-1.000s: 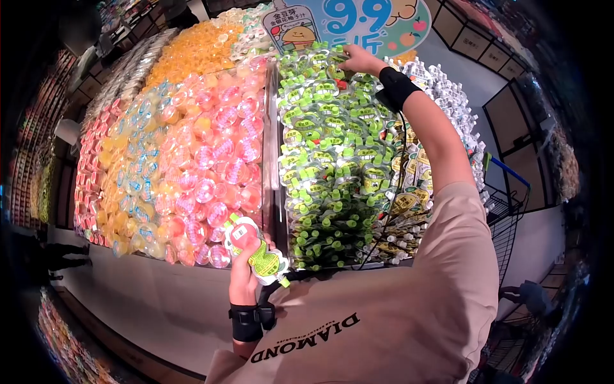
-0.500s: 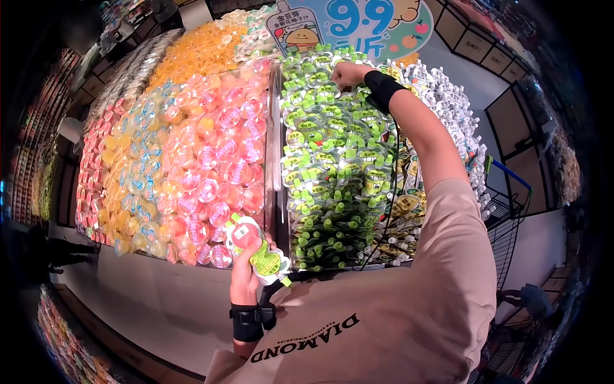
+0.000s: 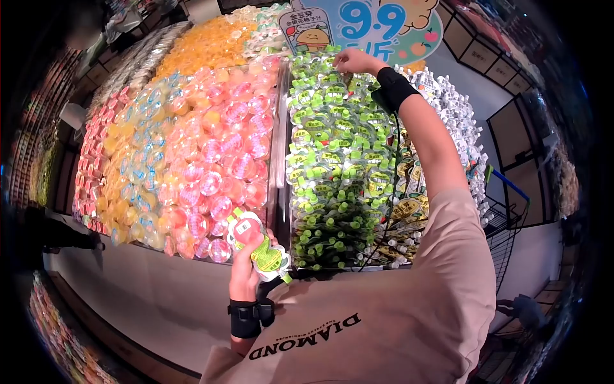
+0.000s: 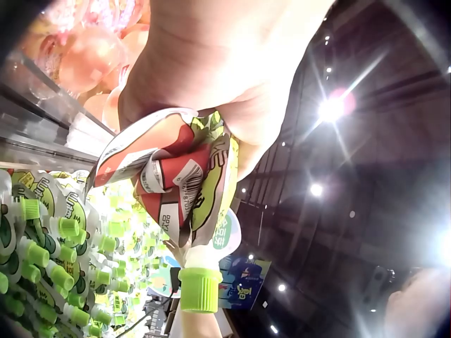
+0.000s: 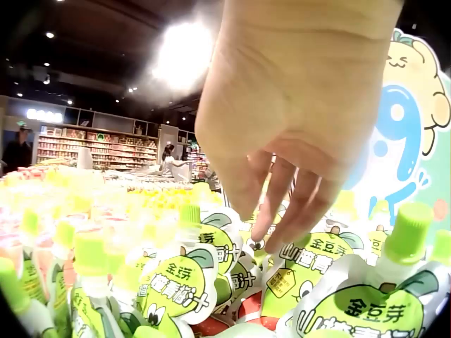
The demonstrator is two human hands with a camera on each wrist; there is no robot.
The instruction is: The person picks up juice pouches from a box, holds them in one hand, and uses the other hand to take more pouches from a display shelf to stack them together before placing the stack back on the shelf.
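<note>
My left hand [image 3: 244, 265] grips green-and-white juice pouches [image 3: 267, 256] at the front of the display, with one green cap pointing up and another down. In the left wrist view the held pouches [image 4: 184, 190] look folded, showing red backs and a barcode. Far back in the bin of green-capped juice pouches [image 3: 339, 157], my right hand [image 3: 358, 62] reaches down from above. In the right wrist view its bent fingers [image 5: 275, 236] come down among the upright pouches [image 5: 313, 264]; I cannot tell whether they pinch one.
Left of a clear divider [image 3: 278, 134] lie pink jelly cups [image 3: 217, 153]. White-capped pouches [image 3: 441, 102] fill the bin on the right. A price sign [image 3: 364, 29] stands behind, and a shopping cart [image 3: 508, 217] is at the right. A black cable [image 3: 398, 166] hangs from the right wrist.
My right hand moved slightly nearer and left, then a little back toward the sign, staying over the green-capped pouches. The left hand keeps its hold on the pouches. The view shifted slightly.
</note>
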